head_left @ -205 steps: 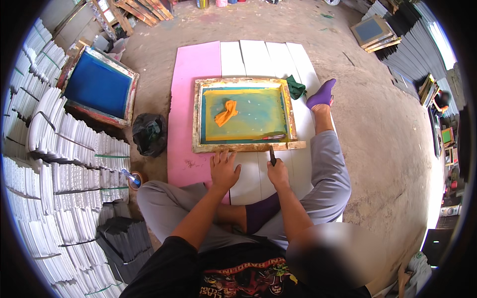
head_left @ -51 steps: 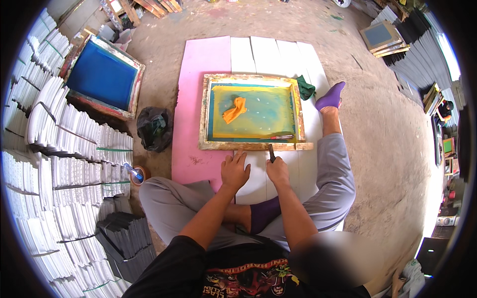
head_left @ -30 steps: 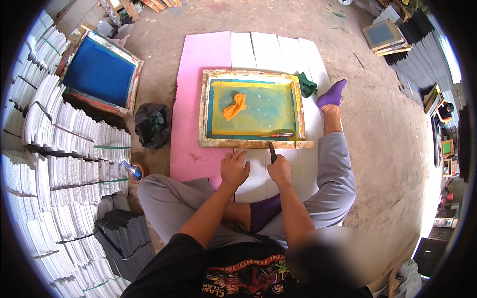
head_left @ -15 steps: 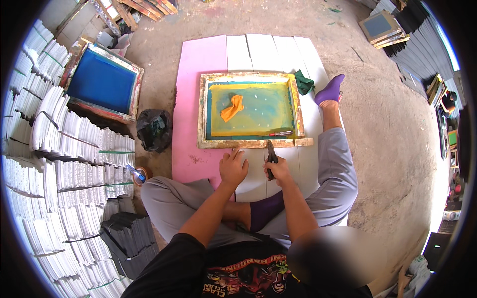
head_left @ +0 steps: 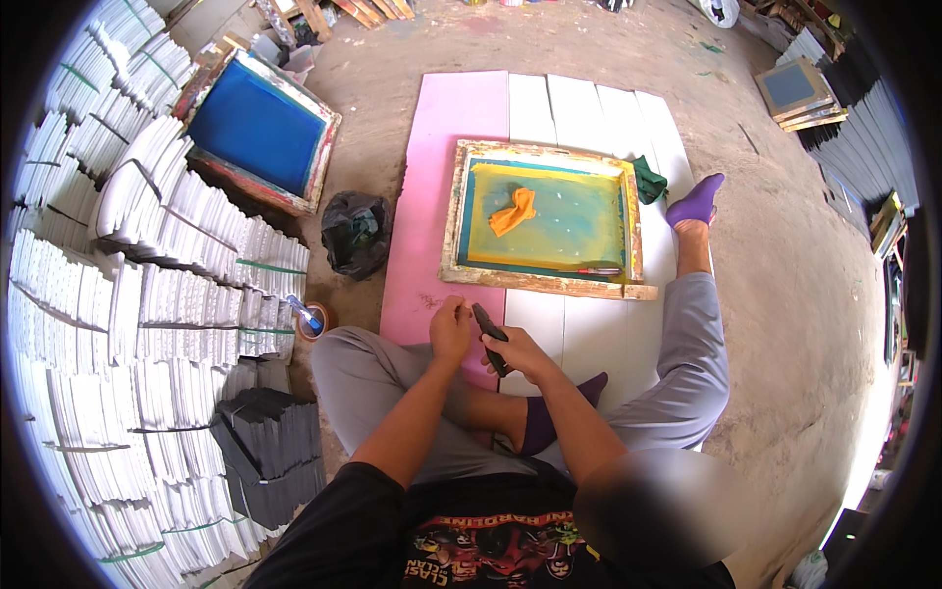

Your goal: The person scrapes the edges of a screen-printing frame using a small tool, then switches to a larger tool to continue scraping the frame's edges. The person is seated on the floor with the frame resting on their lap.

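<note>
My right hand (head_left: 514, 353) grips a black pair of pliers (head_left: 488, 324), its tip pointing up and left. Close beside that tip, my left hand (head_left: 451, 330) has its fingers drawn together; whatever they hold, if anything, is too small to make out. Both hands are over the near part of the pink and white boards, in front of my folded leg. Beyond them lies a worn wooden screen-printing frame (head_left: 549, 285) with yellow-smeared blue-green mesh. On its mesh rest a crumpled orange cloth (head_left: 513, 212) and a small red marker-like stick (head_left: 600, 271).
A dark green cloth (head_left: 649, 181) lies by the frame's far right corner, near my purple-socked foot (head_left: 695, 199). To the left are a black plastic bag (head_left: 355, 236), a blue screen frame (head_left: 257, 123), a tape roll (head_left: 316, 320) and tall stacks of white sheets (head_left: 186, 304).
Both hands have come back from the screen frame's near edge, the pliers now tilted beside my left fingers. My left fingers, spread before, are drawn together. The view has shifted left.
</note>
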Demonstrator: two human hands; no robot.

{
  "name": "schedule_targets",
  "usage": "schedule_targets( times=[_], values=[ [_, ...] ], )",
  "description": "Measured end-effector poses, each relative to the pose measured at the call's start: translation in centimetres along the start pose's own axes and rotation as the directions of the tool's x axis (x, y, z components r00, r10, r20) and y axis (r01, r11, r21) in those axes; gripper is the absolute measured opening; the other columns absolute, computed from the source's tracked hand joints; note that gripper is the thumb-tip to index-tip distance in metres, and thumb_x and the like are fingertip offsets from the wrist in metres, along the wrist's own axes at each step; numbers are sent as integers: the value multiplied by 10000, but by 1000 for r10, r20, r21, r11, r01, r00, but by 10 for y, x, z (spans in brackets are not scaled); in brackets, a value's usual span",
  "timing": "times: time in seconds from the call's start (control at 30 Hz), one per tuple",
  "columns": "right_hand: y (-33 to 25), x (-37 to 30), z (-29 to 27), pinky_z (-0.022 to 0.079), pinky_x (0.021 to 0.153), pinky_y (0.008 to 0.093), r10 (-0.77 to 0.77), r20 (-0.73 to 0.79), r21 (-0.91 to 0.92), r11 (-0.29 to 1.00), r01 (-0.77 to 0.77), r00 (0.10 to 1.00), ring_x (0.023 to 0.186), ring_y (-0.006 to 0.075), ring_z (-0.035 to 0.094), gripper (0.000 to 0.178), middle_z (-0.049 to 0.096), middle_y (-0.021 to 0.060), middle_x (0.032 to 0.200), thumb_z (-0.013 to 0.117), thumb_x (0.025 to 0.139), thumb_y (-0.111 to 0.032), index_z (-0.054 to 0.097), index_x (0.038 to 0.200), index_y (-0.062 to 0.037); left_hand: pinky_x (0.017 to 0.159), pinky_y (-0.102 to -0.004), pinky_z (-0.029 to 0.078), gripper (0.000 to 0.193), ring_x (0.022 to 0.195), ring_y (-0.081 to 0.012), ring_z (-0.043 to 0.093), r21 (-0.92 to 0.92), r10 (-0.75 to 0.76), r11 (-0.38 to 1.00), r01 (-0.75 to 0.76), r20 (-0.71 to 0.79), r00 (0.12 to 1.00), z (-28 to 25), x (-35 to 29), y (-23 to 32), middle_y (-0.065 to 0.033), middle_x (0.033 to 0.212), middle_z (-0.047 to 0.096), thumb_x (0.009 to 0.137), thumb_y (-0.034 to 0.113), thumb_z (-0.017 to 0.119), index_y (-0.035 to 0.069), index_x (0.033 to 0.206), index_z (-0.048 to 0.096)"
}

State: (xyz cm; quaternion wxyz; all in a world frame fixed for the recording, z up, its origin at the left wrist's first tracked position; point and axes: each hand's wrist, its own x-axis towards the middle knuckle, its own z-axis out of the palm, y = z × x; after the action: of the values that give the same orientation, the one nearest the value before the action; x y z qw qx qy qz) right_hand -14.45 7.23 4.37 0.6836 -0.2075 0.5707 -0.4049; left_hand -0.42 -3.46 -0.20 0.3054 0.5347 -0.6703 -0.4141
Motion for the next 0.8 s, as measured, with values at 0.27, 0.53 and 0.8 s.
schedule_targets(
  times=[0.27, 0.53, 0.8],
  values=[
    [7, -14, -24, 542, 531, 320, -18, -403, -142, 989, -43, 915, 636, 165, 683, 287, 687, 91, 814, 628, 1017, -295, 627, 1033, -9, 773, -428, 556, 249, 856, -307, 733, 175, -311, 915, 363, -264, 913, -27, 24, -21, -122, 929, 763, 879, 285, 764, 65, 991, 735],
    [25, -16, -84, 486, 420, 331, -79, -679, -240, 963, -119, 729, 532, 160, 628, 276, 619, 63, 686, 624, 1008, -254, 621, 976, 21, 799, -423, 543, 288, 908, -287, 700, 243, -169, 946, 215, -198, 966, -7, 18, -1, -102, 954, 723, 856, 264, 779, 56, 1046, 720],
    [-10, -24, -76, 490, 413, 351, 5, -701, -221, 949, -224, 713, 527, 178, 640, 289, 631, 84, 668, 625, 983, -247, 627, 920, 34, 807, -449, 527, 229, 916, -317, 657, 230, 163, 961, -155, -13, 987, 38, 7, 11, -95, 956, 691, 863, 262, 748, 97, 1013, 694]
  ],
)
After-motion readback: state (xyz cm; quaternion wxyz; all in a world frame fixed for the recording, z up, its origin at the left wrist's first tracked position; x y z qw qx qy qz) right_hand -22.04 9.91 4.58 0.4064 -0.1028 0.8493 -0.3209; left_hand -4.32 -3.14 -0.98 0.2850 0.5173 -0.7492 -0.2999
